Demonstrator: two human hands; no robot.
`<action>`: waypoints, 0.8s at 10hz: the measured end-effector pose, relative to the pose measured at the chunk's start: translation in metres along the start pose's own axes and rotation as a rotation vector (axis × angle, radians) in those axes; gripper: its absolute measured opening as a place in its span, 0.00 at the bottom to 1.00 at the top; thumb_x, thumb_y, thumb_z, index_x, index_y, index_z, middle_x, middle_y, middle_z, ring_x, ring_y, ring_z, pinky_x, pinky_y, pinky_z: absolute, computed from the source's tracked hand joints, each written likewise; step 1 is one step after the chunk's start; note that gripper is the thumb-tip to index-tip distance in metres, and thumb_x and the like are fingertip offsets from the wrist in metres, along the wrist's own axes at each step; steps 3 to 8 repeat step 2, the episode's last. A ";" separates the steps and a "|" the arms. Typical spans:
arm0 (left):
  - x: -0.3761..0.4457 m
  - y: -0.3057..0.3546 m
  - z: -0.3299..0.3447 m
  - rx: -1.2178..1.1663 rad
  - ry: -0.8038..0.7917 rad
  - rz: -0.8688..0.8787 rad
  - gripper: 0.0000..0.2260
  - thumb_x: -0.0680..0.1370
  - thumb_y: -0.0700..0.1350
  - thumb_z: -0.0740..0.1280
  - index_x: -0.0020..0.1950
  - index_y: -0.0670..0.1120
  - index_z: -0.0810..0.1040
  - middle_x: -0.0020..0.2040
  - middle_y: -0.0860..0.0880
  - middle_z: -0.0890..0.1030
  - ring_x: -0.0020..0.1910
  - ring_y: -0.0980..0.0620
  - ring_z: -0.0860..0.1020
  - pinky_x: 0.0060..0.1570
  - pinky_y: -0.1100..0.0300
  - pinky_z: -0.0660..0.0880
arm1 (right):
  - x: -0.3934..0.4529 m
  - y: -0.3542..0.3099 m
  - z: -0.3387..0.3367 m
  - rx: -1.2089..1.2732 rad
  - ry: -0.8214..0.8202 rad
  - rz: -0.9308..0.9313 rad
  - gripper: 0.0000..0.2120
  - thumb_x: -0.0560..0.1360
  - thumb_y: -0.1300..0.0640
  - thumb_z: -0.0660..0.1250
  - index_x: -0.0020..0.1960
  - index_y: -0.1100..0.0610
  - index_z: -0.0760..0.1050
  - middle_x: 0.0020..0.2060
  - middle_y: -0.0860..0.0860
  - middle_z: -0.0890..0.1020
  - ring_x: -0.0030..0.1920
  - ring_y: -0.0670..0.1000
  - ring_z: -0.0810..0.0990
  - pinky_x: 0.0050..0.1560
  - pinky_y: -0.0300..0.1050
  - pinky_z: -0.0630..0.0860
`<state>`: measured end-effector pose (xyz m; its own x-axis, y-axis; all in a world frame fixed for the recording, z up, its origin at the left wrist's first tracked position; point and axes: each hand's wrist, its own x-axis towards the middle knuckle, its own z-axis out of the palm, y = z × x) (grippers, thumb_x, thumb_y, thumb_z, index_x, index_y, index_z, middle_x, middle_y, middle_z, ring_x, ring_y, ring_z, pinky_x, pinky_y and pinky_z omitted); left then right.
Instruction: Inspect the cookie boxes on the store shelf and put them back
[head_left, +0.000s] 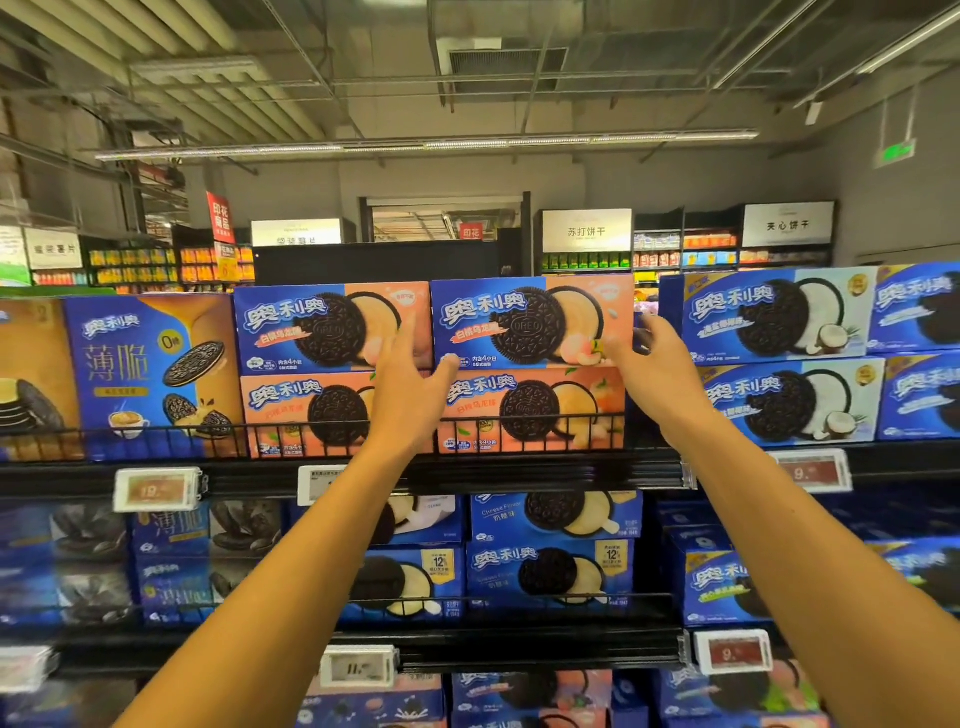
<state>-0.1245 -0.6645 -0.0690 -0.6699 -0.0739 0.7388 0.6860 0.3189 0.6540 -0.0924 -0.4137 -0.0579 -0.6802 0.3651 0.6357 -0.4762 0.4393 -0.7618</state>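
Both hands reach up to the top shelf (519, 470). Between them sits a blue and peach cookie box (524, 319) with a black cookie marked "OREO" and big white Chinese letters. The left hand (410, 387) is open, its fingers spread at the box's left edge. The right hand (652, 358) curls its fingers on the box's right end. Just under both hands lies a peach box (530, 410) with the same letters. Below the right arm, a price tag (813, 470) shows "9."
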 end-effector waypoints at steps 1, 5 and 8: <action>-0.005 0.005 -0.013 -0.064 0.018 -0.034 0.27 0.80 0.46 0.67 0.77 0.49 0.62 0.59 0.52 0.74 0.55 0.57 0.75 0.43 0.68 0.76 | -0.009 -0.009 -0.005 0.001 0.000 0.033 0.26 0.81 0.46 0.65 0.76 0.53 0.65 0.67 0.47 0.73 0.63 0.47 0.73 0.57 0.45 0.70; -0.013 0.014 -0.036 -0.258 -0.032 -0.163 0.21 0.81 0.47 0.66 0.73 0.47 0.68 0.61 0.52 0.75 0.57 0.57 0.75 0.54 0.59 0.76 | -0.027 -0.022 -0.013 0.051 0.028 0.058 0.29 0.81 0.45 0.64 0.78 0.53 0.62 0.72 0.49 0.72 0.66 0.46 0.72 0.53 0.39 0.71; -0.013 0.014 -0.036 -0.258 -0.032 -0.163 0.21 0.81 0.47 0.66 0.73 0.47 0.68 0.61 0.52 0.75 0.57 0.57 0.75 0.54 0.59 0.76 | -0.027 -0.022 -0.013 0.051 0.028 0.058 0.29 0.81 0.45 0.64 0.78 0.53 0.62 0.72 0.49 0.72 0.66 0.46 0.72 0.53 0.39 0.71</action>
